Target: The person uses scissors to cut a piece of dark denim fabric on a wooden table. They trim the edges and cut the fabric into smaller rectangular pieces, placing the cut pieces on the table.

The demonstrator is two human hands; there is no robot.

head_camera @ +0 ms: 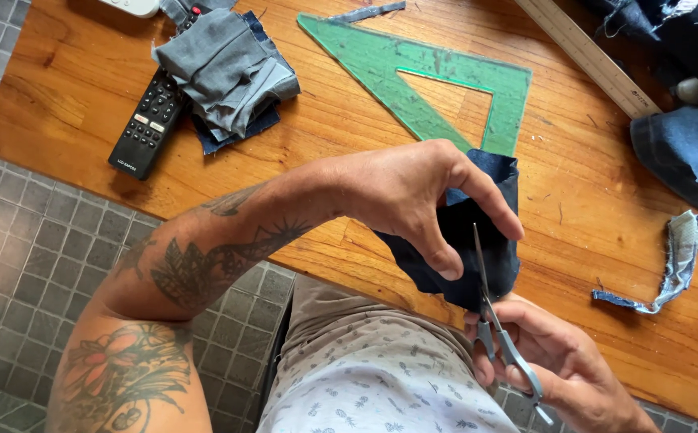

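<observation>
1. Nearest the viewer, low on the right, the right hand is closed through the loops of a pair of grey scissors, blades pointing away and up into the cloth.
2. Just beyond, the left hand reaches across from the left, its fingers curled down and thumb pinching the top edge of a dark denim piece, holding it up over the near edge of the wooden table.
3. The scissor blades stand nearly closed, lying against the lower right part of the denim.
4. To the right on the table lies a loose denim strip.
5. Farther off, behind the held cloth, a green set square lies flat.
6. At far left, a stack of grey-blue fabric scraps lies partly on a black remote control.
7. At far right a wooden ruler runs slantwise beside a heap of dark denim.
</observation>
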